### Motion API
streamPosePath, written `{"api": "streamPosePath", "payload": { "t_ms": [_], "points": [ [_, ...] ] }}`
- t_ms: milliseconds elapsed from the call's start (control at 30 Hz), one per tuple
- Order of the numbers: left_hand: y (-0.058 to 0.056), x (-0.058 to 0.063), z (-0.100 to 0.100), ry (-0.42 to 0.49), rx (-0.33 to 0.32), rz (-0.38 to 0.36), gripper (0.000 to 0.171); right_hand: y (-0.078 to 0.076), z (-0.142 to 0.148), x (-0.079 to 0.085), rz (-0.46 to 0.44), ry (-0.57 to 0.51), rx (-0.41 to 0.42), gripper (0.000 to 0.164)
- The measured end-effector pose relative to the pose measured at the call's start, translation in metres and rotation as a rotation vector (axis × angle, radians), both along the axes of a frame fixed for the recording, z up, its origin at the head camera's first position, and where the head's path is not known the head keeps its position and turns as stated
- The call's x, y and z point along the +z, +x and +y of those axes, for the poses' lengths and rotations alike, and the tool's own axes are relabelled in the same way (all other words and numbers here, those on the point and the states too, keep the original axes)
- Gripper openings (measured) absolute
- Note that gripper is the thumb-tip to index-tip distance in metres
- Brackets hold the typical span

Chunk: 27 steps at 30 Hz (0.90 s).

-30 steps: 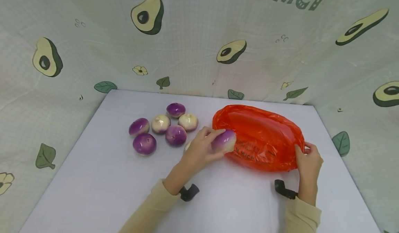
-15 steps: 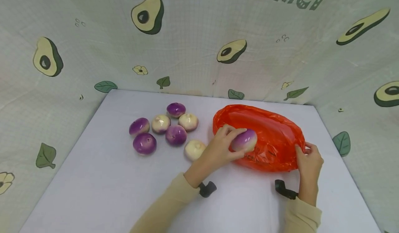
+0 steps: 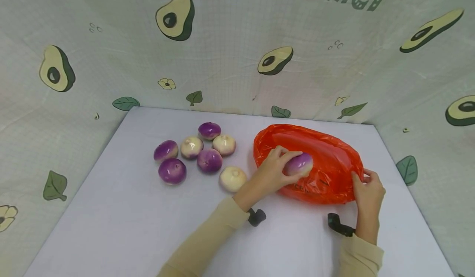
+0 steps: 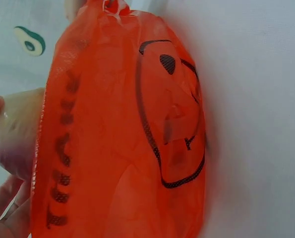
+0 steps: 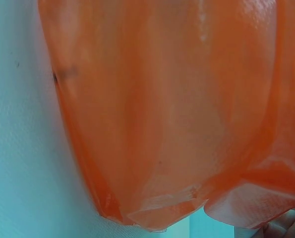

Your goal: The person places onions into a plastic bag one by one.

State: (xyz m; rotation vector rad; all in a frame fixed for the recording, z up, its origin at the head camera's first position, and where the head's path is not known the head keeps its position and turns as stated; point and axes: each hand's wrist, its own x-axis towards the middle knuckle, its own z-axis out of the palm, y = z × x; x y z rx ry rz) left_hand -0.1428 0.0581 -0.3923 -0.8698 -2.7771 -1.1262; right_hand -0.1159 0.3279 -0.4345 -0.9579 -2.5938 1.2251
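Note:
My left hand [image 3: 272,172] grips a purple-and-white turnip [image 3: 299,164] between thumb and fingers, over the mouth of a red plastic bag [image 3: 326,161]. In the left wrist view the turnip [image 4: 16,131] shows at the bag's edge, and dark printing runs along the bag [image 4: 102,124]. At the bag's right side my right hand [image 3: 369,192] pinches its rim. The right wrist view is mostly filled by the bag [image 5: 162,109], with a few fingertips [image 5: 286,225] in the lower right corner. The bag's bottom inside cannot be made out.
Left of the bag lie several more turnips on the white table [image 3: 122,211]. The nearest is a pale turnip [image 3: 232,179], close to my left wrist; a purple turnip [image 3: 172,171] lies farther left. A cloth with avocado prints [image 3: 222,42] stands behind the table.
My left hand has moved right with the turnip, from the bag's left edge to above its opening. The pale turnip behind it has come into view. My right hand has stayed put.

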Motion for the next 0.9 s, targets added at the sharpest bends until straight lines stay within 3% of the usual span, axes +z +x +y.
{"api": "streamPosePath", "payload": {
  "t_ms": [467, 900],
  "points": [
    [-0.017, -0.004, 0.024, -0.061, -0.003, -0.15, 0.055, -0.002, 0.002, 0.001, -0.016, 0.011, 0.007, 0.061],
    [-0.011, -0.01, 0.047, -0.17, -0.044, -0.192, 0.058, -0.002, 0.002, 0.001, -0.04, 0.008, 0.007, 0.062]
  ]
}}
